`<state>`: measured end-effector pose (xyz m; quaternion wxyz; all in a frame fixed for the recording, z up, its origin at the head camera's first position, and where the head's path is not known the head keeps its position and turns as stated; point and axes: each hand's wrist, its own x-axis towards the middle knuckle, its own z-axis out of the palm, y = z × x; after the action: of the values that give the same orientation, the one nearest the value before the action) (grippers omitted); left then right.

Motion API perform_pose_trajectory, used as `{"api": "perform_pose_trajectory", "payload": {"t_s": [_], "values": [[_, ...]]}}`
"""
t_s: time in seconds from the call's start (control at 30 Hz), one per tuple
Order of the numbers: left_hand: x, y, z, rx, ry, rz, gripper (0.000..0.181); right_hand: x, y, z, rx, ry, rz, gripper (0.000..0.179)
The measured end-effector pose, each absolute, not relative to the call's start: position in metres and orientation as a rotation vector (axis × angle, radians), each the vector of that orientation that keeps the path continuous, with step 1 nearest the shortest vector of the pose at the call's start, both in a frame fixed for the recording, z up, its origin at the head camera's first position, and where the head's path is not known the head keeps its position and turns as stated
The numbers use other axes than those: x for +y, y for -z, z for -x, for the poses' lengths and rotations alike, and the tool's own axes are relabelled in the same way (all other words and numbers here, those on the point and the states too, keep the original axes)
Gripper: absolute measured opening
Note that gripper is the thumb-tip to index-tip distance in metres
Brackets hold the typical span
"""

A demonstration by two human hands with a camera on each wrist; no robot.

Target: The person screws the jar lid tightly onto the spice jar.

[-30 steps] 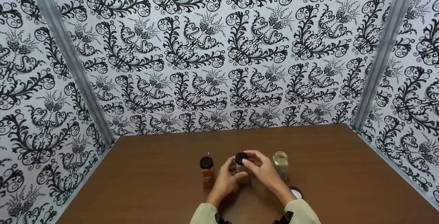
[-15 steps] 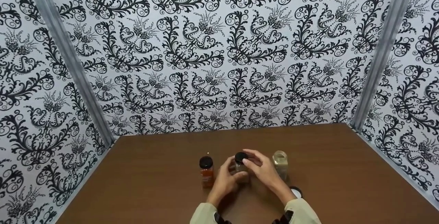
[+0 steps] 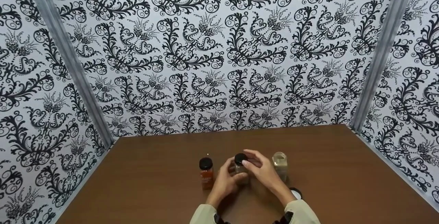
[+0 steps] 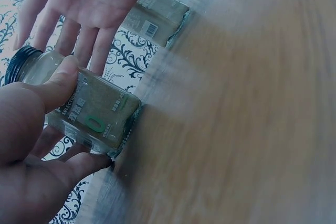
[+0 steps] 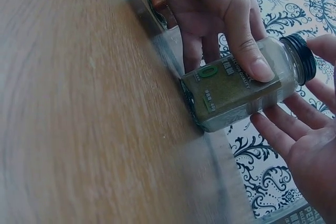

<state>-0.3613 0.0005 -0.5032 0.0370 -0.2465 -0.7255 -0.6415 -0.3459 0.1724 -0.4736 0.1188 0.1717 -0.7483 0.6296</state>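
A glass spice jar [image 5: 236,93] of greenish-brown powder, with a green mark on its label, stands upright on the table between both hands. My left hand [image 3: 226,181] grips its body, thumb across the label, as the left wrist view also shows. At the top, my right hand [image 3: 264,171] pinches the black lid [image 3: 240,158] between thumb and fingers; its other fingers reach along the jar's side. Just left of the left hand is a capped jar [image 3: 206,177] of orange-red powder. A lidless jar [image 3: 281,165] of pale powder stands right of the right hand.
A loose black lid [image 3: 296,193] with a white inside lies by the right wrist. Underneath is a brown wooden table [image 3: 154,183]. Patterned walls [image 3: 219,62] enclose it at the back and both sides, with grey strips in the corners.
The hands and the jars stay in place, the left hand still round the jar and the right still at its lid. The head view shifts only slightly.
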Motion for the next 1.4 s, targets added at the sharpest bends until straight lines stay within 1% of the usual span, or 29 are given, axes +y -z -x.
{"api": "perform_pose_trajectory", "payload": {"t_s": [0.33, 0.6, 0.9, 1.2, 1.4], "values": [[0.0006, 0.5038, 0.3615, -2.215, 1.973, 0.754, 0.054, 0.1726, 0.4750, 0.3462, -2.184, -1.839, -0.500, 0.036], [0.0010, 0.5033, 0.3604, -2.223, 1.976, 0.746, 0.054, 0.1724, 0.4743, 0.3450, -2.197, -1.828, -0.510, 0.042], [0.0010, 0.5011, 0.3598, -2.314, 1.874, 0.690, 0.056, 0.1725, 0.4751, 0.3465, -2.196, -1.803, -0.511, 0.035], [0.0016, 0.5012, 0.3594, -2.301, 1.866, 0.690, 0.056, 0.1732, 0.4763, 0.3455, -2.214, -1.752, -0.534, 0.042], [0.0015, 0.5010, 0.3601, -2.309, 1.870, 0.683, 0.055, 0.1724, 0.4754, 0.3468, -2.193, -1.772, -0.526, 0.036]]}}
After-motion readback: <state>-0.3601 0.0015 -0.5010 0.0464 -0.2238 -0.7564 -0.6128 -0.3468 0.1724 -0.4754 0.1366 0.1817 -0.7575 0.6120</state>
